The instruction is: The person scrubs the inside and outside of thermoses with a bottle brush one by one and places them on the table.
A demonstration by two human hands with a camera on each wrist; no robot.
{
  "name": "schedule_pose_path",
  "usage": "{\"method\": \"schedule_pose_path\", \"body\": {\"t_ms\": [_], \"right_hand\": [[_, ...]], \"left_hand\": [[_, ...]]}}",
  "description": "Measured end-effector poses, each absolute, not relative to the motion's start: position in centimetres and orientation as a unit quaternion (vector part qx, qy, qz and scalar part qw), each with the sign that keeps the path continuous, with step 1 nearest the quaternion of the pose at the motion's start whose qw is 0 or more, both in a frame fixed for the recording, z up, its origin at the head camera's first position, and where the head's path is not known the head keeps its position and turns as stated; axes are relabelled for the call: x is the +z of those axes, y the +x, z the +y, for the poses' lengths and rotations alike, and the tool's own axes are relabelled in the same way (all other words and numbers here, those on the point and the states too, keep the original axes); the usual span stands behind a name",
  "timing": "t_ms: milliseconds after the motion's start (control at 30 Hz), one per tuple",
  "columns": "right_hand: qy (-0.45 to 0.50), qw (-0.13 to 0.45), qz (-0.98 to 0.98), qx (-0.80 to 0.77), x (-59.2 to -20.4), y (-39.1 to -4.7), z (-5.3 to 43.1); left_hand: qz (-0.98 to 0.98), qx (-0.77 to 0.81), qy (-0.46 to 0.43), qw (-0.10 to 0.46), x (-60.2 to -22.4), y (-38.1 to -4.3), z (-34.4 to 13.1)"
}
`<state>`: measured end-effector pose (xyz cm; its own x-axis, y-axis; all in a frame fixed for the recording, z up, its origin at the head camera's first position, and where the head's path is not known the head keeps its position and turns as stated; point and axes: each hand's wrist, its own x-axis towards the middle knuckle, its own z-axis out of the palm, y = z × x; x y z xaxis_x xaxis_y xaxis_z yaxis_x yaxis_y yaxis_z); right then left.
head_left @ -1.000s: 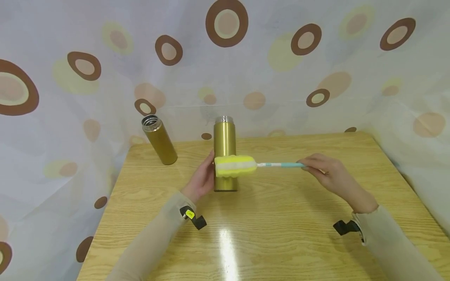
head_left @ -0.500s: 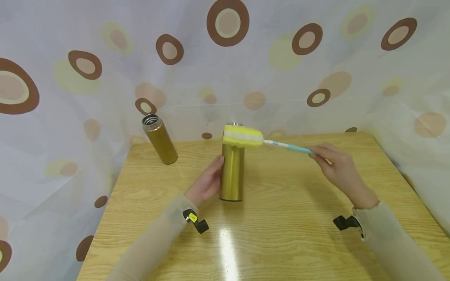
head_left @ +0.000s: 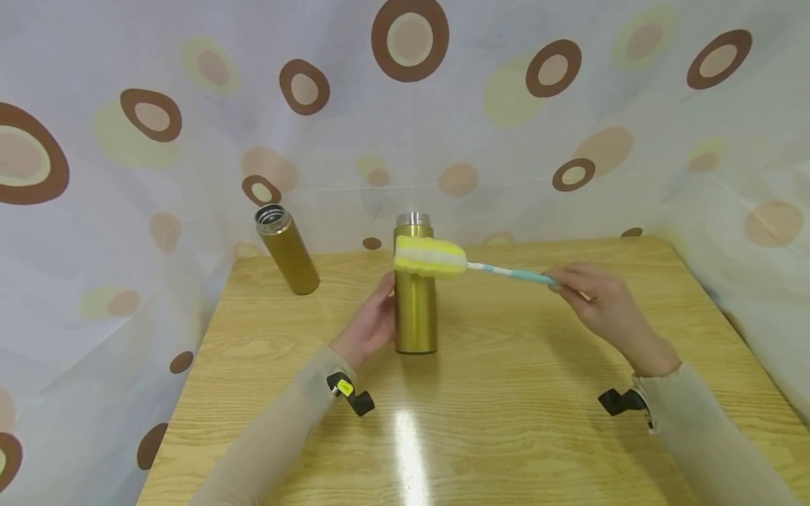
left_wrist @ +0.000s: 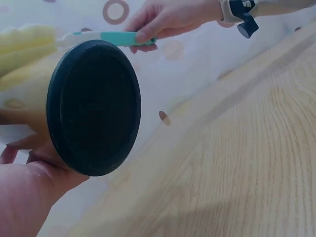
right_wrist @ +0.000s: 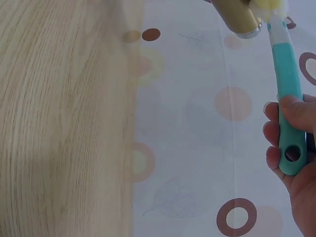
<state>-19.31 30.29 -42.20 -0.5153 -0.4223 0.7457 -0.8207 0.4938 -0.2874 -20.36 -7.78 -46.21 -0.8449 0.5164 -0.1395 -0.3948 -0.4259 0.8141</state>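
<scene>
In the head view my left hand [head_left: 370, 320] grips a gold steel thermos bottle [head_left: 415, 316] from its left side, lidless with a bare silver neck. The left wrist view looks onto its dark round base [left_wrist: 94, 108], which is raised off the table. My right hand [head_left: 601, 302] holds a bottle brush by its teal handle [right_wrist: 289, 89], thumb on top and fingers curled around. The brush's yellow and white sponge head [head_left: 430, 256] lies crosswise over the upper front of the bottle, overlapping it in the head view.
A second gold bottle [head_left: 291, 256], lidless too, stands at the back left of the wooden table [head_left: 506, 422]. Behind the table hangs a white curtain [head_left: 354, 140] with brown and yellow circles, which also runs along both sides.
The sponge head rises up the bottle, then comes slightly back down. The gripped bottle shifts a little right, dipping and rising again. The second bottle stays put.
</scene>
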Motion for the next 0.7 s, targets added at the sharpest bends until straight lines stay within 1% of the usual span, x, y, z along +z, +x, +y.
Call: {"method": "schedule_pose_path", "body": {"t_ms": [300, 500, 700], "right_hand": [[0.446, 0.241, -0.795, 0.333, -42.7, -18.8, 30.4], [0.465, 0.23, -0.786, 0.335, -43.1, -18.6, 30.6], [0.474, 0.203, -0.787, 0.339, -43.0, -18.2, 30.9]], "left_hand": [[0.457, 0.859, 0.048, 0.227, -45.9, -20.9, -8.4], [0.451, 0.862, 0.059, 0.223, -45.4, -21.3, -8.7], [0.427, 0.878, 0.027, 0.216, -45.0, -21.5, -8.7]]}}
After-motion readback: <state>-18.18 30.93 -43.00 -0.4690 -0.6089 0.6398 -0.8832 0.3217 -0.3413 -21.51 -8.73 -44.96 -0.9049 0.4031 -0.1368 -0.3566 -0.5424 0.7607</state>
